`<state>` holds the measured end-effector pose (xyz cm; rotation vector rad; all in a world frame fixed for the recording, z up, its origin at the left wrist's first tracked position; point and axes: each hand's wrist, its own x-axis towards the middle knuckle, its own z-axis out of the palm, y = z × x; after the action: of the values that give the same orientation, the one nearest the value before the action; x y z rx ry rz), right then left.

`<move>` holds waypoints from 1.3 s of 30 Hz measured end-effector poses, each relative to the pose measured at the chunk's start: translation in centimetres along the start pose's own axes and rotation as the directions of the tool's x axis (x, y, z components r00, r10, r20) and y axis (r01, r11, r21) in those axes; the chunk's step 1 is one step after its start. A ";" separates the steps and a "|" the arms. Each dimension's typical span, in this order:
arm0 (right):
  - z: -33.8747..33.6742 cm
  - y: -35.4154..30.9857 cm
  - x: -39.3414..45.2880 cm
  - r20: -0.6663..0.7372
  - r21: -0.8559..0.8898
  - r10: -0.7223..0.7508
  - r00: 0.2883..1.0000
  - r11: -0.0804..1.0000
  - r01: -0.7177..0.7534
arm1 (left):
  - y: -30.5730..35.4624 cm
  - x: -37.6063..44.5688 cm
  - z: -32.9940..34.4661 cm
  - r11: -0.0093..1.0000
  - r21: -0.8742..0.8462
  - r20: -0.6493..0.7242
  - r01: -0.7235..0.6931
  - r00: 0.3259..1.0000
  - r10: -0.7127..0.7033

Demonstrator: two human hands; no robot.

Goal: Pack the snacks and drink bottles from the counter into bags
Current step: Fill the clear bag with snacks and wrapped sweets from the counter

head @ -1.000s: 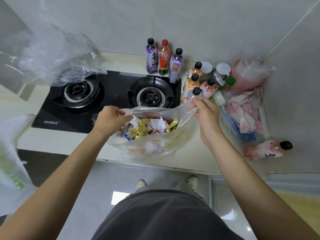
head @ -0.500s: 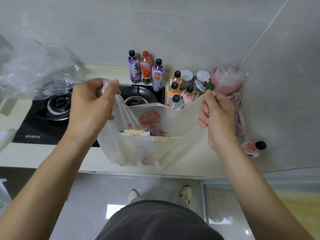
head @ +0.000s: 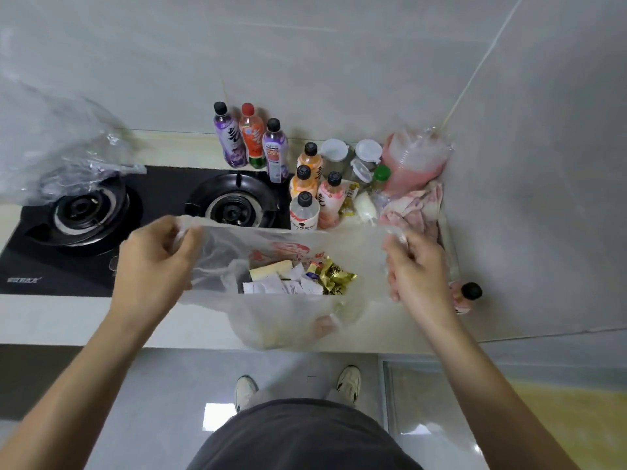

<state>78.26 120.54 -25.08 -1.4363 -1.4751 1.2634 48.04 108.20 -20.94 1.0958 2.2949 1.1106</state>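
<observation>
While left hand (head: 154, 266) and right hand (head: 419, 266) pinch its handles, plastic bag (head: 288, 317) mouth upward — stretched left-right, snacks (head: 298, 278) inside.

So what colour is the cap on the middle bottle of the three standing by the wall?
Red. The orange bottle's cap shows best in the head view.

Snack-filled translucent bag (head: 285, 310), seemingly lifted

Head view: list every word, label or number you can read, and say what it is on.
None can be read.
Stove: white brand mark at its front left corner, too blurred.
Bottles: printed labels, too small.
Plastic bag: red print, blurred.
Snacks: wrapper print, illegible.
</observation>
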 end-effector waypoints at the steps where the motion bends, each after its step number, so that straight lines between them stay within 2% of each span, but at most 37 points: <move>1: -0.5 0.8 -0.2 0.010 -0.033 0.018 1.000 0.999 -0.017 | -0.2 -0.3 0.3 1.000 0.019 0.019 0.006 1.000 -0.007; 4: -1.4 2.9 -0.6 -0.011 -0.129 0.054 0.998 0.990 -0.055 | -0.9 -1.0 1.6 0.991 0.131 -0.012 0.015 1.000 -0.014; 7: -1.6 4.6 -0.5 -0.087 -0.168 0.082 0.993 0.981 -0.096 | -1.4 -1.6 3.0 0.974 0.225 -0.093 -0.033 0.994 0.056; 8: -1.6 5.0 -0.5 -0.123 -0.214 0.026 0.992 0.975 -0.052 | -1.3 -1.8 3.4 0.970 0.232 -0.116 -0.065 0.989 0.094; 10: -1.6 5.7 -0.5 -0.150 -0.383 -0.205 0.967 0.914 0.135 | -1.3 -1.7 3.6 0.924 0.330 -0.136 -0.192 0.959 0.248; 12: -1.5 6.0 -0.3 -0.075 -0.514 -0.395 0.916 0.802 0.304 | -1.8 -1.4 3.9 0.810 0.447 -0.034 -0.379 0.898 0.439; 14: -1.1 6.6 0.4 0.073 -0.533 -0.477 0.876 0.723 0.439 | -2.8 -1.0 4.4 0.736 0.431 0.134 -0.522 0.844 0.520; 17: -0.2 8.2 1.7 0.313 -0.495 -0.532 0.787 0.616 0.613 | -5.2 -0.9 5.7 0.714 0.368 0.337 -0.596 0.801 0.495; 20: 0.8 9.1 2.4 0.488 -0.509 -0.481 0.728 0.521 0.685 | -6.9 -0.8 6.6 0.686 0.397 0.395 -0.610 0.788 0.472; 24: 1.4 11.3 3.2 0.622 -0.467 -0.444 0.645 0.451 0.760 | -8.8 -1.5 7.4 0.603 0.321 0.525 -0.730 0.667 0.529; 27: 2.0 12.1 3.1 0.736 -0.357 -0.408 0.541 0.446 0.821 | -10.1 -2.0 8.2 0.583 0.314 0.684 -0.749 0.605 0.408; 30: 2.3 13.0 2.9 0.842 -0.304 -0.322 0.433 0.381 0.873 | -12.0 -2.2 9.4 0.550 0.391 0.730 -0.738 0.612 0.303; 32: 1.9 13.7 3.4 0.872 -0.316 -0.265 0.411 0.337 0.887 | -12.9 -2.1 9.9 0.509 0.454 0.731 -0.732 0.632 0.257; 34: 1.5 13.8 4.2 0.865 -0.347 -0.251 0.435 0.326 0.879 | -13.0 -2.0 10.3 0.460 0.509 0.731 -0.728 0.647 0.215; 36: 1.4 13.2 4.5 0.852 -0.359 -0.273 0.447 0.315 0.878 | -12.2 -1.8 10.8 0.443 0.520 0.720 -0.730 0.654 0.233; 38: 1.6 12.7 4.2 0.847 -0.312 -0.332 0.416 0.322 0.894 | -11.3 -1.8 11.4 0.460 0.448 0.719 -0.767 0.615 0.325; 39: 1.7 12.6 4.0 0.854 -0.272 -0.349 0.386 0.333 0.903 | -10.9 -1.9 11.8 0.462 0.382 0.731 -0.800 0.568 0.378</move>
<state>79.77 122.94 -38.14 -0.3995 -2.9637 0.5568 51.03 108.34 -36.89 2.3443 1.7961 -0.0787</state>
